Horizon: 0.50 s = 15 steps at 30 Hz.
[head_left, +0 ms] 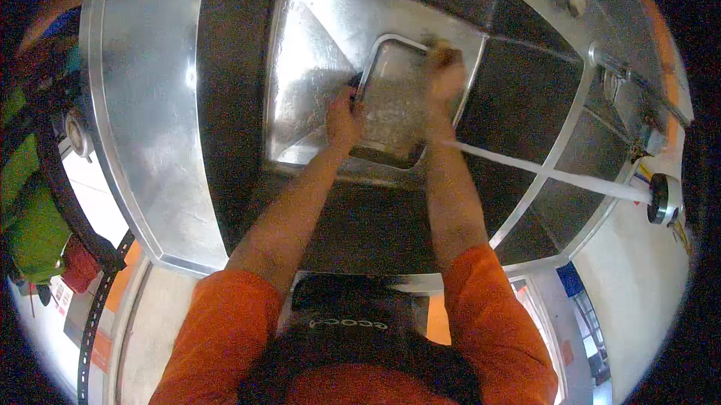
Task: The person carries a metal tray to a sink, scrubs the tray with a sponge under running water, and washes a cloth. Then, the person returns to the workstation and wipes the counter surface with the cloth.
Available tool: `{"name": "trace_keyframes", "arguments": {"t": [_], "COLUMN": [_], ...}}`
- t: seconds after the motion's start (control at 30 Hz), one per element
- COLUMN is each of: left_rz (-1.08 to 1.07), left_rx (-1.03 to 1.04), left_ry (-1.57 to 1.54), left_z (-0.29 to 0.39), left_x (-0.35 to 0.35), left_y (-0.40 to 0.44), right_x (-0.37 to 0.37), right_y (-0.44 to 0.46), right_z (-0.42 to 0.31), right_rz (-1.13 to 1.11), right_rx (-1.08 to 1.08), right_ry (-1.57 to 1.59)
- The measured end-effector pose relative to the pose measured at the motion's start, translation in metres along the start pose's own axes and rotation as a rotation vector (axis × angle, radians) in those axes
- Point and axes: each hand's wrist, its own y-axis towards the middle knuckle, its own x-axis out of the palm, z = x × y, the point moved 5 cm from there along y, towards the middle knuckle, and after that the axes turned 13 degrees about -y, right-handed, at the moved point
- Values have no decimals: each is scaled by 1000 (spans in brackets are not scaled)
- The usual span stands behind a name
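A rectangular metal pan (398,97) with a pale rim lies in the bottom of a deep steel sink (300,52). At the pan's left edge, my left hand (345,118) is closed on its rim, near a small dark part. My right hand (446,74) is over the pan's right side, closed around a brownish scrubber-like thing (443,53), both blurred by motion. A white stream of water (541,170) runs from a round tap head (665,199) at the right toward my right wrist.
Steel counter (143,104) borders the sink on the left. Green and red cloths (37,225) hang at the far left beside a black slotted metal post (98,307). Pipes and fittings (623,71) are mounted at the upper right.
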Motion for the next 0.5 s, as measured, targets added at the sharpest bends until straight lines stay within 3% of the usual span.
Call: {"name": "trace_keyframes", "arguments": {"t": [0.1, 0.17, 0.3, 0.4, 0.43, 0.5], "left_rz": [-15, -38, -41, -129, -167, -168], "left_rx": [57, 79, 37, -110, -200, -189], "left_ry": [15, 33, 85, 97, 101, 57], "left_z": [6, 13, 2, 18, 21, 15], "left_x": [2, 3, 8, 5, 4, 6], "left_y": [2, 4, 1, 8, 9, 10], "right_x": [-30, 14, 29, 59, 62, 48], "right_y": [2, -3, -24, -32, -38, -58], "right_z": [24, 59, -32, -43, -40, -41], "right_rz": [49, 29, -139, -189, -331, -611], "right_rx": [146, 311, -119, -338, -333, -320], "right_ry": [-299, 332, -107, -4, 86, 263]}}
